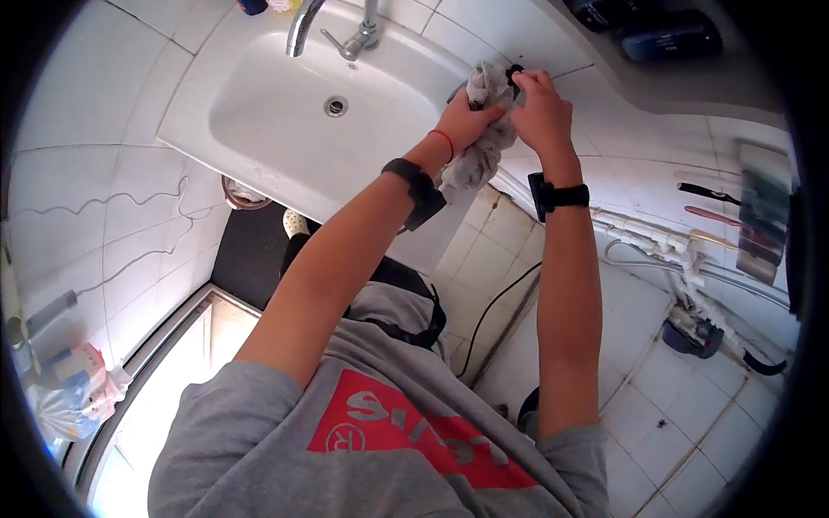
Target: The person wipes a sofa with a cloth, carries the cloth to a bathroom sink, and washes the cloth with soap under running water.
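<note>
From where I stand, the sink (285,142) is white, its tap (302,28) silver. The cloth (471,168) at its right end is greyish white with darker patches. In front of the sink, the grey shirt (250,457) carries a red block (339,397) with grey lettering (371,403). White tiles (65,186) flank it.

Grey-white cloth (473,169) — crumpled, dark-marked | bunched lengthwise — | at sink's (183,116) edge

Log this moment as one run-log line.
left hand: grips crumpled cloth | right hand: fingers at small dark item beside cloth | place: washbasin's right end | faucet: no flow visible
</note>
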Tool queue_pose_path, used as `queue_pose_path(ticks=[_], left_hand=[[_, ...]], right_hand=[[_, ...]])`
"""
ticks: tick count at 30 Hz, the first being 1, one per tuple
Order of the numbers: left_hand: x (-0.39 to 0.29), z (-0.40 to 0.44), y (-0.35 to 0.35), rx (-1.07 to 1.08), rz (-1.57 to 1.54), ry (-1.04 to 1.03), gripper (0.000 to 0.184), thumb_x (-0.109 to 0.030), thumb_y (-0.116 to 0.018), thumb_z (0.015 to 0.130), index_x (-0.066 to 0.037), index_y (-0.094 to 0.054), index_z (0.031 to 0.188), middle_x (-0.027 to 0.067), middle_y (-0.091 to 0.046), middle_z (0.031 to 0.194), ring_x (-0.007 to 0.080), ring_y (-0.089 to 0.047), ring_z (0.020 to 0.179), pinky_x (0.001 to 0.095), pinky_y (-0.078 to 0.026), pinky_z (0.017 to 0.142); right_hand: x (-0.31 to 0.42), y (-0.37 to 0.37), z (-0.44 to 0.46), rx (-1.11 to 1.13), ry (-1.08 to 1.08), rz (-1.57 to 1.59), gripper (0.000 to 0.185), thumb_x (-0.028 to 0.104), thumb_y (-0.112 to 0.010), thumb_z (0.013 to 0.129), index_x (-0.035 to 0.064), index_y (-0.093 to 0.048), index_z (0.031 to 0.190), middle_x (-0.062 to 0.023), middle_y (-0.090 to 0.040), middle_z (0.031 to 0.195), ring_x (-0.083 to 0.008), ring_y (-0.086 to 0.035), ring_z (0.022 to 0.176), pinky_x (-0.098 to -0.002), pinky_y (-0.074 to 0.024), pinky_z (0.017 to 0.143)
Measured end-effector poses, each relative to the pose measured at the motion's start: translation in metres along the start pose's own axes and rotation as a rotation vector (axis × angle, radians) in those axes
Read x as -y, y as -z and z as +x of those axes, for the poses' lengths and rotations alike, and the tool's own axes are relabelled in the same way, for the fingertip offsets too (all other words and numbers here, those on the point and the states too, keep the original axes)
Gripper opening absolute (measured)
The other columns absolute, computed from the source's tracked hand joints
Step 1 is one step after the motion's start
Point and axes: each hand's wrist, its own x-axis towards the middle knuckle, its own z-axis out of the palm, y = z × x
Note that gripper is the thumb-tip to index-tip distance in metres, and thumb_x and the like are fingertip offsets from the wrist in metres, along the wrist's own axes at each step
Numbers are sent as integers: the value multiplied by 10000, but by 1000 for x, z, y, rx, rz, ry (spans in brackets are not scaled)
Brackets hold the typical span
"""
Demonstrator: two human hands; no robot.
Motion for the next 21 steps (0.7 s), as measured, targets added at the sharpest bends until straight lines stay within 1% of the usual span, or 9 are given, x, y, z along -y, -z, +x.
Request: queue_pose_path(ticks=[2,5,8,11,14,17,20,21], left_hand=[[-1,-2,2,-15,36,-15,498,-182,-743,821,-16,-554,1252,103,-659,1146,204,-641,1016,346,-522,896],[-8,-12,6,1,-14,37,515,-188,-755,809,-12,-555,1249,104,-660,1143,202,-640,1017,345,-519,900],[-4,-14,12,16,14,41,531,-201,-764,803,-6,-552,1249,108,-664,1137,198,-640,1017,341,-518,899],[-19,-30,17,14,37,70,529,-209,-767,804,-2,-561,1244,110,-669,1130,197,-641,1015,340,-519,899],[-15,-40,31,30,43,104,508,-214,-767,807,-5,-581,1232,106,-671,1135,185,-637,1023,333,-516,903],[-25,-64,51,23,99,167,470,-195,-756,821,-8,-598,1223,91,-673,1133,165,-634,1017,324,-513,903],[-45,-94,74,88,89,276,460,-159,-742,832,-8,-595,1241,73,-676,1126,147,-634,1001,316,-510,901],[-49,-103,83,143,99,276,466,-151,-741,832,-8,-591,1250,69,-675,1126,146,-632,998,313,-509,901]], right_hand=[[-2,0,0,-13,27,-19,467,140,-606,789,174,-626,1254,15,-575,1276,-207,-590,1147,-457,-435,932],[-10,-6,-5,-100,72,104,487,106,-588,786,149,-614,1270,-18,-563,1314,-231,-579,1167,-457,-444,939],[-11,-9,-16,-315,129,217,492,47,-570,779,125,-611,1263,-71,-575,1308,-275,-582,1162,-439,-467,927],[-2,-2,-36,-479,164,313,440,-27,-542,795,82,-613,1216,-105,-610,1268,-285,-618,1114,-363,-500,905],[10,-4,-65,-414,51,515,352,-3,-550,843,68,-624,1179,-91,-642,1212,-220,-642,1070,-337,-501,868],[13,-31,-91,-271,-117,759,312,19,-548,880,58,-619,1181,-100,-658,1128,-208,-654,1005,-317,-491,829],[31,-54,-108,-88,-327,1151,248,78,-535,940,54,-623,1171,-64,-669,1133,-165,-662,957,-303,-487,800],[37,-60,-110,-36,-331,1239,287,216,-501,1002,41,-597,1209,-67,-649,1178,-162,-643,1005,-316,-483,816]])
